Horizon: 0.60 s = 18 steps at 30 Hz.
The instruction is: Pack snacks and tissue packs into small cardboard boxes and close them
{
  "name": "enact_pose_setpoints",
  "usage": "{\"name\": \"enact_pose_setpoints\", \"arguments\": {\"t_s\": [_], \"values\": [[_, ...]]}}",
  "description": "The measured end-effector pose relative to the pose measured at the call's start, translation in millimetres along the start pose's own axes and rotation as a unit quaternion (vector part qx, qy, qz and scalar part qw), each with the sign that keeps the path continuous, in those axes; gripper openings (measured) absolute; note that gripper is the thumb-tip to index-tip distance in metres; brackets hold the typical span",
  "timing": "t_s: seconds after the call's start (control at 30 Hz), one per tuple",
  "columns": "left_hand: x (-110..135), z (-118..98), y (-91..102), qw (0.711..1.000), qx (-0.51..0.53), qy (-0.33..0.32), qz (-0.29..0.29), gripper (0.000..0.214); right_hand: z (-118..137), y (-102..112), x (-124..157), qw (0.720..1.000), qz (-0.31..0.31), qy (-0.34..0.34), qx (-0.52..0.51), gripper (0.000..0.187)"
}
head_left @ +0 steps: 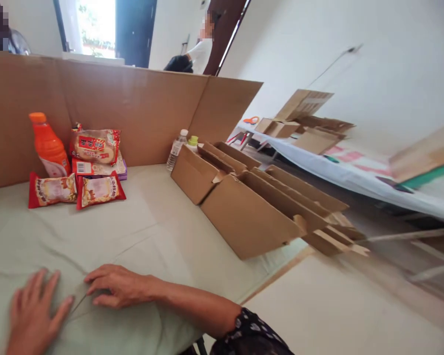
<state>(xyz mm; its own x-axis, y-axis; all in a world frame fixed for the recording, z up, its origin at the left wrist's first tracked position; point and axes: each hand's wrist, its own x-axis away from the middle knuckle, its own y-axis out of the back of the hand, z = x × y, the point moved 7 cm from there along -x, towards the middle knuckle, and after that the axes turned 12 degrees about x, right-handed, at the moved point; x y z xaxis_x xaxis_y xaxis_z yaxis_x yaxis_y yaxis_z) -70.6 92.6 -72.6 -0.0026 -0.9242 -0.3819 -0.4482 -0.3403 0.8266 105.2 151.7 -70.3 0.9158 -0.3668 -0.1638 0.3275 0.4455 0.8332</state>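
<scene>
My left hand [33, 315] lies flat on the pale green cloth [151, 231] at the near left, fingers spread, holding nothing. My right hand [116, 285] rests palm down on the cloth just beside it, fingers bent slightly over a crease, with nothing in it. Two empty cardboard boxes [240, 207] stand open at the right side of the cloth. At the far left are an orange drink bottle [49, 148] and several red snack packets [77, 190].
A tall cardboard wall [133, 108] stands behind the cloth. A water bottle [176, 150] and a green-capped bottle [193, 143] stand beside the boxes. A second table [355, 172] at the right bears more cardboard boxes. A person [196, 54] is in the far doorway.
</scene>
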Motion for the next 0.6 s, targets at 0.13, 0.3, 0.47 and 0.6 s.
{"name": "enact_pose_setpoints", "arguments": {"t_s": [0.13,0.3,0.47,0.6], "values": [[-2,-87,-78.8,0.982,0.008,-0.166,0.085,0.06,-35,78,56,0.982,-0.097,-0.088,0.133,0.023],[3,-188,-131.6,0.921,0.114,-0.258,0.268,0.08,-106,251,129,0.823,-0.251,-0.366,0.355,0.039],[1,-207,-140.3,0.905,0.169,-0.278,0.275,0.068,-161,351,159,0.688,-0.184,-0.58,0.395,0.048],[-6,-169,-110.2,0.94,0.21,-0.216,0.161,0.058,-170,349,151,0.726,-0.128,-0.572,0.361,0.029]]}}
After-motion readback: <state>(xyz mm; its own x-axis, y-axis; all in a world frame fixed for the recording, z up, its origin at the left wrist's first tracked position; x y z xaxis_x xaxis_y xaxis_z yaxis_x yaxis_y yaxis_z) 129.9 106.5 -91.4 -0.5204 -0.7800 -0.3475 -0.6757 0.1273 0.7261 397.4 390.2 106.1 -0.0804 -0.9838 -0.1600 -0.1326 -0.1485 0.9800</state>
